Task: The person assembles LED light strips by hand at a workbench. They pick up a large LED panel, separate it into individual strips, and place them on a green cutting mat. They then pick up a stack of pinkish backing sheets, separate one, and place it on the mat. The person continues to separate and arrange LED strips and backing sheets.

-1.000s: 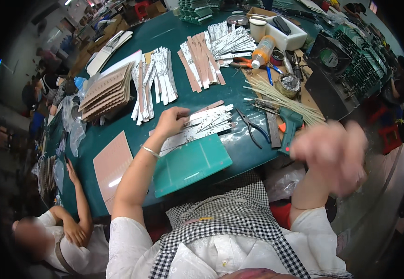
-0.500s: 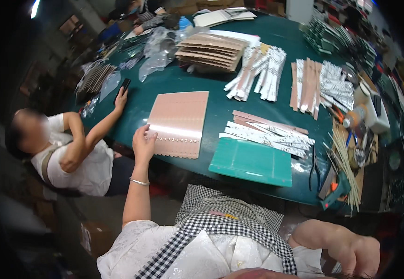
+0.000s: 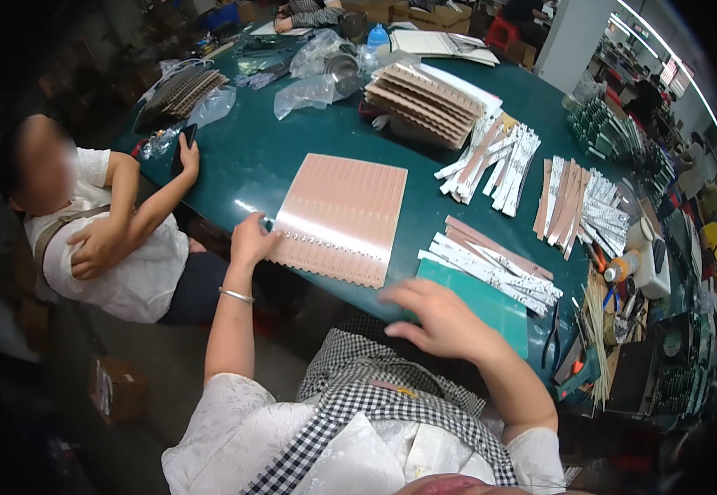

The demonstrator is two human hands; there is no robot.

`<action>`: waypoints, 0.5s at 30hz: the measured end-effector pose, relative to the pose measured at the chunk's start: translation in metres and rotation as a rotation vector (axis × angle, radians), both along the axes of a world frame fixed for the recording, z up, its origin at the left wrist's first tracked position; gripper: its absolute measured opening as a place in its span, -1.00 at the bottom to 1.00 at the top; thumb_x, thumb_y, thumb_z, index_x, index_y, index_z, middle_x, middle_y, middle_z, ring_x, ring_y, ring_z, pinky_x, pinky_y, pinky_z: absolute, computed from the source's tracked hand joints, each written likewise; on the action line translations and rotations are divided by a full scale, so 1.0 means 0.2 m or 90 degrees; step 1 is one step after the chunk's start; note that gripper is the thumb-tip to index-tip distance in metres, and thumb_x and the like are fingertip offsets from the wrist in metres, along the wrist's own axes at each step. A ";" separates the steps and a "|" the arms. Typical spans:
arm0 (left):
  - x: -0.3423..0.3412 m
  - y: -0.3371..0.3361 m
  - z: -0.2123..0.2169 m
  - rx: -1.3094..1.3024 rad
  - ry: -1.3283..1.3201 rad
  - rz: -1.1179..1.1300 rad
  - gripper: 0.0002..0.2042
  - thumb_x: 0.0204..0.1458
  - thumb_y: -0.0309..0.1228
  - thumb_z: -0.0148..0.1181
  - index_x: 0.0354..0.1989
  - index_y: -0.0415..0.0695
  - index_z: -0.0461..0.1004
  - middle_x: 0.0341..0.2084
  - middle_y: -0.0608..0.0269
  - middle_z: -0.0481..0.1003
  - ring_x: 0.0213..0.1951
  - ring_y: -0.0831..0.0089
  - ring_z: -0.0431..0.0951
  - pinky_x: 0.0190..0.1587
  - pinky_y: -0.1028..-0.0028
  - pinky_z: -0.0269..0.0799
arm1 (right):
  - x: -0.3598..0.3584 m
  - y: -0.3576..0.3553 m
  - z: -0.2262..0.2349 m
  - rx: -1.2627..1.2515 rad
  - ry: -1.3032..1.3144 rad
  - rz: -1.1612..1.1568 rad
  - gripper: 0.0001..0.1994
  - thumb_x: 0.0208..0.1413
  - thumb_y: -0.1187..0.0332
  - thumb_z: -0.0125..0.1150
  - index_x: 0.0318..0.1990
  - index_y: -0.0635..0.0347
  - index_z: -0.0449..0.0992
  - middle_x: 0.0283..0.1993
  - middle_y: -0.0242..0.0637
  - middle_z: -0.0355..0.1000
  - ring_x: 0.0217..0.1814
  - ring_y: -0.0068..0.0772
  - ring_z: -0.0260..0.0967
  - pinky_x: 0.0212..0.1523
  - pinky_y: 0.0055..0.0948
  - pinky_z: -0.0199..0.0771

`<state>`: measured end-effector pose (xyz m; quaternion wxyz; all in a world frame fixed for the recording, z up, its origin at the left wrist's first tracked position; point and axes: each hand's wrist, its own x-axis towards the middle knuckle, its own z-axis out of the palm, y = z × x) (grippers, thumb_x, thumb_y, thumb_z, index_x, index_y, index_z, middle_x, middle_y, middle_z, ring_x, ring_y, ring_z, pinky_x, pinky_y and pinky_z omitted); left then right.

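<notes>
A large pink ribbed panel [image 3: 342,214] lies flat on the green table [image 3: 251,165]. My left hand [image 3: 253,239], with a bracelet on its wrist, grips the panel's near left corner, thumb on top. My right hand [image 3: 437,318] hovers with fingers apart over the near edge of a green cutting mat [image 3: 498,307], holding nothing. White and brown strips [image 3: 490,262] lie just beyond the mat.
A seated person [image 3: 103,239] at the left rests a hand on a dark phone [image 3: 183,150]. A fanned stack of brown panels [image 3: 424,99], more strip bundles [image 3: 573,202], plastic bags [image 3: 309,91], pliers [image 3: 552,338], thin sticks [image 3: 596,330] and an orange-capped bottle [image 3: 622,266] crowd the table.
My right hand has come up from the lower right to the green mat. My left hand stays at the pink panel's near edge. The view has shifted closer to the panel.
</notes>
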<state>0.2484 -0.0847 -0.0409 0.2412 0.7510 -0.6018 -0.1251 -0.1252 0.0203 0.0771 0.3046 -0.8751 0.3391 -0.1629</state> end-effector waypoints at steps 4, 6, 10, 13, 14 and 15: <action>-0.08 -0.02 0.08 0.084 -0.071 0.007 -0.54 -0.23 -0.07 0.38 -0.32 -0.26 0.57 -0.45 0.00 0.58 -0.32 0.11 0.60 -0.22 0.23 0.49 | 0.27 -0.15 -0.28 -0.118 0.132 -0.050 -0.29 -0.08 0.16 0.36 0.23 0.14 0.22 0.29 0.02 0.14 0.26 0.08 0.17 0.17 -0.07 0.30; -0.06 -0.02 0.04 0.099 -0.042 -0.007 -0.53 -0.24 -0.05 0.38 -0.34 -0.25 0.57 -0.45 0.01 0.57 -0.34 0.10 0.59 -0.23 0.24 0.49 | 0.39 -0.19 -0.36 -0.093 0.251 -0.067 -0.18 -0.10 0.09 0.38 0.31 0.11 0.11 0.34 0.04 0.06 0.31 0.16 0.10 0.19 0.07 0.25; 0.06 -0.03 -0.02 0.083 0.377 -0.100 -0.71 0.00 -0.25 0.28 -0.28 -0.24 0.46 -0.53 0.20 0.54 -0.44 0.38 0.57 -0.36 0.44 0.46 | 0.48 -0.20 -0.38 -0.119 0.279 -0.116 -0.05 -0.14 -0.03 0.38 0.35 0.19 0.02 0.33 0.08 0.05 0.29 0.22 0.09 0.14 0.19 0.26; -0.01 -0.02 0.16 0.048 0.821 -0.180 -0.74 0.15 -0.31 0.18 -0.16 -0.23 0.35 -0.42 0.21 0.53 -0.44 0.57 0.54 -0.40 0.59 0.45 | 0.47 -0.17 -0.34 -0.223 0.250 -0.169 -0.11 -0.12 0.05 0.37 0.32 0.25 0.06 0.27 0.10 0.13 0.20 0.16 0.22 0.05 0.07 0.37; -0.06 -0.03 0.24 0.060 0.891 -0.231 -0.66 0.14 -0.25 0.19 -0.10 -0.26 0.33 -0.37 0.15 0.53 -0.41 0.52 0.56 -0.37 0.57 0.48 | 0.47 -0.17 -0.32 -0.266 0.248 -0.186 -0.14 -0.11 0.09 0.37 0.31 0.26 0.08 0.25 0.10 0.16 0.17 0.14 0.27 0.02 0.03 0.41; -0.11 -0.03 0.33 0.073 0.963 -0.285 -0.57 0.12 -0.18 0.20 -0.04 -0.28 0.30 -0.33 0.09 0.53 -0.38 0.48 0.58 -0.34 0.55 0.51 | 0.46 -0.17 -0.33 -0.263 0.205 -0.223 -0.19 -0.10 0.17 0.33 0.30 0.27 0.09 0.22 0.09 0.20 0.07 0.12 0.33 -0.04 0.00 0.44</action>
